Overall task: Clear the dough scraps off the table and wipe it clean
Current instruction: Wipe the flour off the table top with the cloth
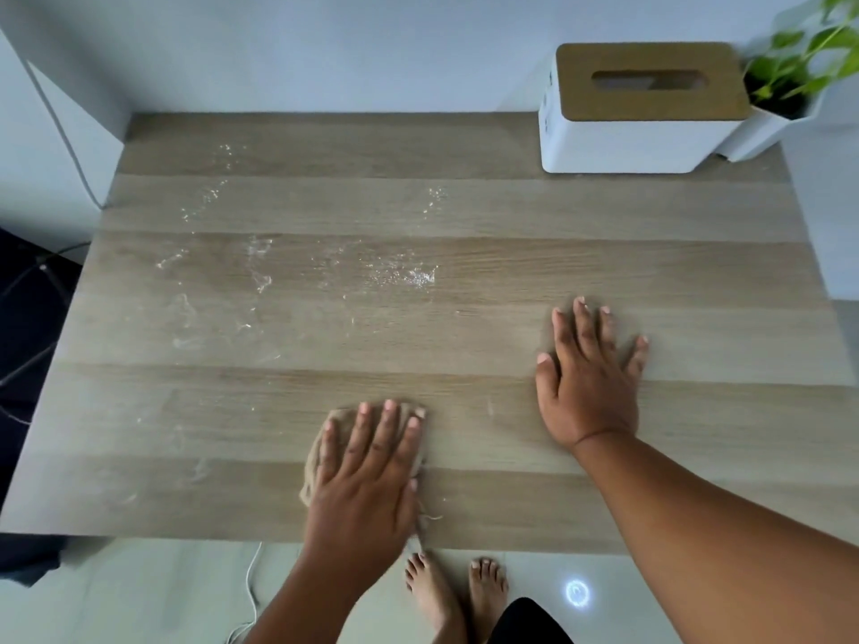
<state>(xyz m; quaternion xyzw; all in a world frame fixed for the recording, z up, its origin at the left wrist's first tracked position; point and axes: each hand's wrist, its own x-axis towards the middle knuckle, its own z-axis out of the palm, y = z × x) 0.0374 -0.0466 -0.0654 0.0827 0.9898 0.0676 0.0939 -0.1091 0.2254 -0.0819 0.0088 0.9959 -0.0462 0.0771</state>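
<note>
Left hand (pixel 367 462): grip released, flat fingers pressing a beige cloth (pixel 316 462) onto the desk (pixel 558 271). Right hand (pixel 588 378): lying flat, bracing, grasping nothing. Dough residue (pixel 409 275): lying beyond and left of the cloth. Advice: keep pressure even, overlapping strokes toward residue.

Person, head view. Left hand (pixel 367 462) and right hand (pixel 588 378): bare, no rings, watch or bracelets visible. Forearms bare, no sleeves in view. Fingernails short, unpainted. Feet bare. Dark garment, partly visible at lower edge.
</note>
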